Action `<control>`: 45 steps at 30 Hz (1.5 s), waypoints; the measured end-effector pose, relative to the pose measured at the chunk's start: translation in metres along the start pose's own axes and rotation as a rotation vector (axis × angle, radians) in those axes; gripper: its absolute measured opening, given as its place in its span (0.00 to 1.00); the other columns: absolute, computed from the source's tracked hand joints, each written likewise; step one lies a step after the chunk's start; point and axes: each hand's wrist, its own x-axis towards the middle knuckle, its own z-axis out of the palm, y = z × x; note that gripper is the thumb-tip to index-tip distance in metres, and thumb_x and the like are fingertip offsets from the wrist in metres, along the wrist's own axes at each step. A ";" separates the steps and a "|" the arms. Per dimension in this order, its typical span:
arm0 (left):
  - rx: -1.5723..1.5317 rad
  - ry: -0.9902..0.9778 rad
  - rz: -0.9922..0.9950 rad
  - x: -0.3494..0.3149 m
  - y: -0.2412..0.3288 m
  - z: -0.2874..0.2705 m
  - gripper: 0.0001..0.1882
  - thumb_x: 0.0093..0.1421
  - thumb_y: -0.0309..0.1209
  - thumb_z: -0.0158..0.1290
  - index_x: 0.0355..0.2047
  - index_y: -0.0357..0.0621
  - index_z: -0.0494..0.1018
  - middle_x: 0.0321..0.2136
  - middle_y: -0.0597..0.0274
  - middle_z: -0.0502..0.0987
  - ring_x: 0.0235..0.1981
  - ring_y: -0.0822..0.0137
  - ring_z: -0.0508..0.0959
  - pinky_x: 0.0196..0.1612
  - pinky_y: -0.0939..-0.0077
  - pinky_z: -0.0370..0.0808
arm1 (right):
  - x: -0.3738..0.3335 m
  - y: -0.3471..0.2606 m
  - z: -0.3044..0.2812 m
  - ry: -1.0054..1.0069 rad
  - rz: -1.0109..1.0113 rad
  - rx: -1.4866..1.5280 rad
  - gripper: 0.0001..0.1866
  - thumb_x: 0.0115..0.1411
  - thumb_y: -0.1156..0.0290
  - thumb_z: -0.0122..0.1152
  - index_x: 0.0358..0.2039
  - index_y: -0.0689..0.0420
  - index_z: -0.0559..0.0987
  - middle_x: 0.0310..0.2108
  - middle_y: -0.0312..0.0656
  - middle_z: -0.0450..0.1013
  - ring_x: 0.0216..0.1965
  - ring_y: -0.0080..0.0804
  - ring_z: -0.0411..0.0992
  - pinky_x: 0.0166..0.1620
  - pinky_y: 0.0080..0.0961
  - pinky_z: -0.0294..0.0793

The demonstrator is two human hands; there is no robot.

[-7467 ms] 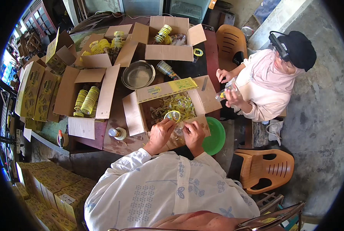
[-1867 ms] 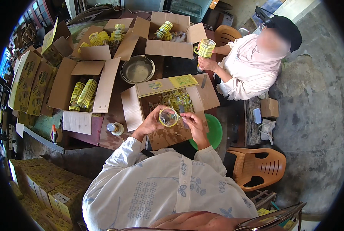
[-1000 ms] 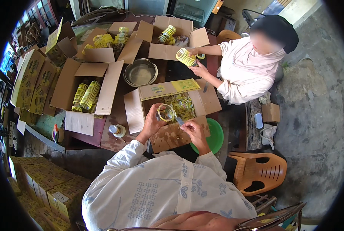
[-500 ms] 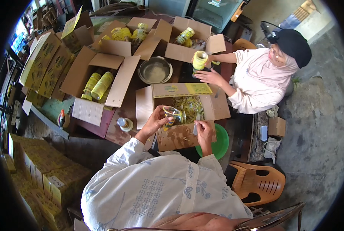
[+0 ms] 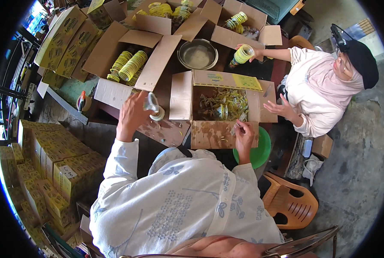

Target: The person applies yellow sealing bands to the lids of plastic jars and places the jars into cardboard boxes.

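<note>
Clear cup (image 5: pixel 150 103), seemingly stripped, clamped in left hand (image 5: pixel 131 114) left of scrap carton (image 5: pixel 181 96), right hand (image 5: pixel 245 136) pinching small blade (image 5: pixel 234 128) over its near flap, yellow-rimmed stacks (image 5: pixel 133 66) farther left apparently undone.

Daylight glares blue-white far left of the green basin (image 5: pixel 263 150); the floor (image 5: pixel 351 142) right of it looks softly lit; outer edges bend.

Stained grey concrete floor (image 5: pixel 353 172) spreads at three o'clock; an orange-brown slatted chair (image 5: pixel 301 206) stands at four; bright daylight (image 5: pixel 35 17) enters at ten.
</note>
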 end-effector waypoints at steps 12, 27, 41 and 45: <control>0.871 -0.229 0.129 0.018 -0.158 0.208 0.07 0.39 0.33 0.66 0.21 0.50 0.82 0.24 0.58 0.83 0.33 0.59 0.83 0.44 0.63 0.72 | -0.002 -0.009 -0.010 -0.025 -0.006 -0.075 0.12 0.62 0.79 0.63 0.46 0.59 0.83 0.35 0.39 0.72 0.32 0.28 0.75 0.36 0.24 0.75; 0.846 -0.627 0.096 0.018 -0.062 0.227 0.12 0.62 0.36 0.53 0.40 0.55 0.85 0.39 0.62 0.85 0.46 0.64 0.82 0.59 0.54 0.60 | -0.017 0.001 -0.010 0.002 -0.029 -0.115 0.10 0.62 0.78 0.64 0.44 0.58 0.84 0.35 0.40 0.71 0.31 0.29 0.72 0.36 0.26 0.73; 0.170 -0.111 0.173 0.026 -0.013 0.174 0.19 0.48 0.38 0.67 0.38 0.43 0.78 0.39 0.56 0.77 0.48 0.54 0.75 0.63 0.50 0.62 | -0.015 0.014 -0.004 -0.016 -0.048 -0.126 0.10 0.61 0.81 0.63 0.41 0.55 0.85 0.33 0.41 0.72 0.30 0.32 0.72 0.34 0.27 0.71; 0.028 -0.038 0.218 0.026 0.005 0.171 0.20 0.49 0.38 0.68 0.40 0.43 0.79 0.38 0.56 0.78 0.46 0.54 0.77 0.62 0.50 0.63 | -0.019 0.019 -0.003 -0.017 -0.025 -0.154 0.12 0.59 0.81 0.63 0.43 0.53 0.85 0.32 0.42 0.72 0.30 0.35 0.73 0.34 0.30 0.73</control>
